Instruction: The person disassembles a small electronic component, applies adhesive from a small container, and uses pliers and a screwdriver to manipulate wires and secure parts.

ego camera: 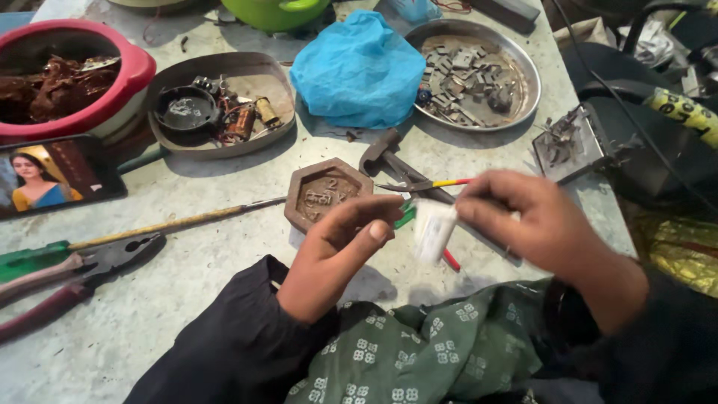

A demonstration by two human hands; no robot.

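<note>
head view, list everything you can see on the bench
white piece: 1, white, between both hands
hexagonal weight: 1, brown, centre
hammer: 1, dark, behind the weight
pliers: 1, red handles, left
screwdriver: 1, green handle, left
blue bag: 1, top centre
round tray: 1, metal, holds small metal bits
oval tray: 1, metal, holds parts
red bowl: 1, top left
phone: 1, left
left hand; right hand: pinching the white piece

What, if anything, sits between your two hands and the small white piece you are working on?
Nothing visible does. The small white piece is already pinched in the right hand, and the left hand is right beside it at its upper edge. The picture is blurred there, so I cannot tell if the left fingers actually touch it.
</note>
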